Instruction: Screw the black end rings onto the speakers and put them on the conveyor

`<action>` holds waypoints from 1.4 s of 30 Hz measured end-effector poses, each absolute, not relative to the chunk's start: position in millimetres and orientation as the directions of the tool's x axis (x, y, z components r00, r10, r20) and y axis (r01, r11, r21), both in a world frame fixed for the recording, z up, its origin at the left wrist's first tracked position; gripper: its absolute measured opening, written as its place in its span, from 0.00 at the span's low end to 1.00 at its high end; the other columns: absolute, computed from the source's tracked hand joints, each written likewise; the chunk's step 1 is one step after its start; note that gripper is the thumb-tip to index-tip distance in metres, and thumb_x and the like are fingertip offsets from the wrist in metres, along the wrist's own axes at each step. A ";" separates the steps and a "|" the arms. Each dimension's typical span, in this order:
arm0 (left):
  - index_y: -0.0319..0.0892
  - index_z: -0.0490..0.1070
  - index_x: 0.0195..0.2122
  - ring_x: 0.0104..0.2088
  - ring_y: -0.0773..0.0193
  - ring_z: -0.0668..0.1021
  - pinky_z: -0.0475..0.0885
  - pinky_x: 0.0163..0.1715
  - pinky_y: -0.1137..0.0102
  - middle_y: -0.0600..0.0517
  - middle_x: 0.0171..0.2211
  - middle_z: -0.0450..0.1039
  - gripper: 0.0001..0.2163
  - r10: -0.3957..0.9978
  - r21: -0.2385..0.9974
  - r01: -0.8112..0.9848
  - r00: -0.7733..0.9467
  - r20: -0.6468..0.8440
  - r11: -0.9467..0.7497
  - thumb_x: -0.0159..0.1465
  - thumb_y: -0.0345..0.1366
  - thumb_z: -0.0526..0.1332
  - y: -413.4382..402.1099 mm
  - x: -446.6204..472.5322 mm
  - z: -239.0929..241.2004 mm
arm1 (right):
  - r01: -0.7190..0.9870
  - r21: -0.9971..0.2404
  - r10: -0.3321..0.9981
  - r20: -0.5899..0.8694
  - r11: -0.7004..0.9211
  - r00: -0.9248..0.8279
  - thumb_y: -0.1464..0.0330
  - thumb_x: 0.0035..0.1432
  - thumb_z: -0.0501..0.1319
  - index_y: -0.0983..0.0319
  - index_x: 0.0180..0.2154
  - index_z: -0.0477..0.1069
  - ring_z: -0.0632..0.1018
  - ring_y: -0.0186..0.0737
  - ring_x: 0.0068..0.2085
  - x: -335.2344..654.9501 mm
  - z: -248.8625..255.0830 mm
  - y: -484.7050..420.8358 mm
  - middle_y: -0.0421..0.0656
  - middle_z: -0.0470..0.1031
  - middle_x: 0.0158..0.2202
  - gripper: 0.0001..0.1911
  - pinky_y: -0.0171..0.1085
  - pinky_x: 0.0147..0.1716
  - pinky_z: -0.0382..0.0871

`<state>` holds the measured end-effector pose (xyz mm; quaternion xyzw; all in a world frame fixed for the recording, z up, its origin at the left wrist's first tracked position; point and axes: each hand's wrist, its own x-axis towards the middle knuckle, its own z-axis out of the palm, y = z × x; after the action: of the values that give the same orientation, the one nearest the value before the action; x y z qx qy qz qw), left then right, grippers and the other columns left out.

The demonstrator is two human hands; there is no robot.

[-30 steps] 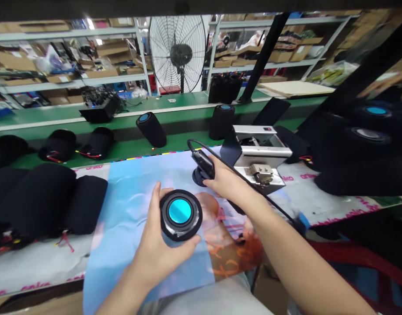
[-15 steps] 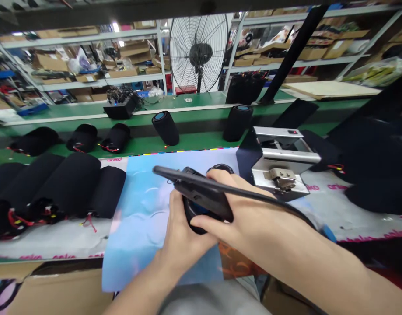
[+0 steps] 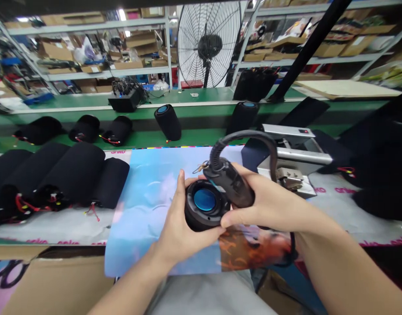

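My left hand (image 3: pixel 177 227) is wrapped round a black round speaker part (image 3: pixel 204 205) with a blue centre disc, holding it above the blue printed sheet (image 3: pixel 148 192). My right hand (image 3: pixel 269 201) grips a black corded hand tool (image 3: pixel 230 181), whose tip rests on the part's upper rim. The tool's cable (image 3: pixel 249 136) arches up and over toward the right.
A metal fixture (image 3: pixel 295 162) stands just right of my hands. Black fabric sleeves (image 3: pixel 66 175) lie at the left. Upright black speakers (image 3: pixel 168 121) stand on the green conveyor (image 3: pixel 89 140) behind. A fan (image 3: pixel 205 43) and shelves of boxes fill the background. A cardboard box (image 3: pixel 56 284) sits below left.
My right hand has swung the tool from lying across the part to tip-down on its rim. The blue disc is now visible again. The cable now loops upward.
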<state>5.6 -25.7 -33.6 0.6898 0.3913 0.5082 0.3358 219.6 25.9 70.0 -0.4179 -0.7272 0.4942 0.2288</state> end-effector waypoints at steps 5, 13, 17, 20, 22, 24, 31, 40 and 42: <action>0.64 0.24 0.80 0.67 0.46 0.78 0.70 0.70 0.48 0.44 0.69 0.68 0.65 0.903 0.898 0.125 0.155 0.402 -0.421 0.59 0.41 0.80 -26.3 7.4 -30.8 | 0.484 -0.870 0.953 -0.062 0.094 -0.298 0.56 0.46 0.80 0.51 0.62 0.72 0.83 0.44 0.40 203.6 70.9 3.8 0.38 0.82 0.43 0.43 0.38 0.39 0.82; 0.57 0.25 0.79 0.64 0.48 0.80 0.72 0.68 0.50 0.42 0.64 0.72 0.65 0.909 0.913 0.030 0.110 0.401 -0.406 0.59 0.50 0.80 -23.7 12.6 -31.2 | 0.480 -0.873 0.953 -0.067 0.087 -0.295 0.60 0.40 0.83 0.51 0.57 0.74 0.81 0.40 0.38 209.6 71.8 0.1 0.35 0.79 0.36 0.42 0.33 0.37 0.79; 0.59 0.27 0.80 0.66 0.47 0.78 0.72 0.69 0.51 0.41 0.66 0.71 0.64 0.894 0.897 0.041 0.116 0.433 -0.439 0.59 0.45 0.80 -23.9 12.5 -29.8 | 0.453 -0.892 0.901 -0.186 0.012 -0.391 0.65 0.49 0.77 0.52 0.57 0.72 0.75 0.33 0.26 209.1 73.8 4.7 0.32 0.76 0.29 0.34 0.30 0.26 0.71; 0.60 0.28 0.79 0.66 0.49 0.79 0.72 0.69 0.52 0.44 0.66 0.71 0.64 0.883 0.886 0.044 0.113 0.455 -0.462 0.59 0.43 0.81 -24.4 13.0 -29.2 | 0.460 -0.887 0.930 -0.136 0.039 -0.341 0.61 0.49 0.78 0.52 0.58 0.72 0.75 0.34 0.25 207.1 71.6 3.4 0.31 0.75 0.26 0.35 0.30 0.24 0.69; 0.62 0.29 0.79 0.66 0.49 0.79 0.72 0.68 0.52 0.45 0.66 0.72 0.64 0.874 0.878 0.036 0.119 0.470 -0.477 0.58 0.43 0.82 -24.1 13.2 -29.3 | 0.487 -0.870 0.945 -0.092 0.077 -0.314 0.59 0.48 0.79 0.52 0.57 0.72 0.74 0.34 0.25 207.3 69.4 2.4 0.31 0.73 0.25 0.35 0.30 0.23 0.68; 0.62 0.30 0.79 0.65 0.49 0.80 0.73 0.68 0.53 0.45 0.65 0.72 0.65 0.872 0.874 0.046 0.119 0.475 -0.483 0.57 0.43 0.82 -23.1 13.2 -29.7 | 0.522 -0.846 0.949 -0.069 0.107 -0.307 0.59 0.47 0.78 0.53 0.54 0.73 0.72 0.33 0.24 208.1 68.0 2.0 0.31 0.70 0.24 0.33 0.29 0.23 0.66; 0.62 0.33 0.80 0.64 0.49 0.80 0.73 0.67 0.52 0.46 0.64 0.73 0.60 0.853 0.856 0.047 0.127 0.507 -0.515 0.61 0.45 0.79 -18.9 11.8 -29.1 | 0.576 -0.813 0.952 -0.107 0.082 -0.287 0.58 0.48 0.77 0.52 0.59 0.72 0.71 0.35 0.23 209.7 69.2 -0.1 0.31 0.70 0.23 0.37 0.32 0.24 0.68; 0.63 0.39 0.79 0.64 0.48 0.80 0.73 0.67 0.53 0.47 0.65 0.72 0.59 0.856 0.861 0.013 0.123 0.503 -0.508 0.58 0.43 0.82 -21.5 11.1 -30.4 | 0.607 -0.785 0.972 -0.029 0.122 -0.233 0.54 0.45 0.78 0.51 0.58 0.75 0.77 0.41 0.30 211.0 59.8 -4.0 0.35 0.73 0.26 0.37 0.40 0.38 0.80; 0.63 0.39 0.79 0.64 0.48 0.80 0.74 0.67 0.53 0.46 0.65 0.72 0.60 0.869 0.873 0.033 0.118 0.481 -0.487 0.57 0.44 0.82 -21.6 10.1 -30.9 | 0.626 -0.770 0.968 -0.049 0.120 -0.246 0.53 0.48 0.77 0.51 0.59 0.74 0.76 0.42 0.27 211.2 57.0 -3.4 0.35 0.70 0.23 0.37 0.39 0.33 0.77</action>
<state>10.1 -21.6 -30.9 0.6504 0.3468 0.5662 0.3690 211.2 -3.4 57.0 -0.5634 -0.7075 0.3499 0.2441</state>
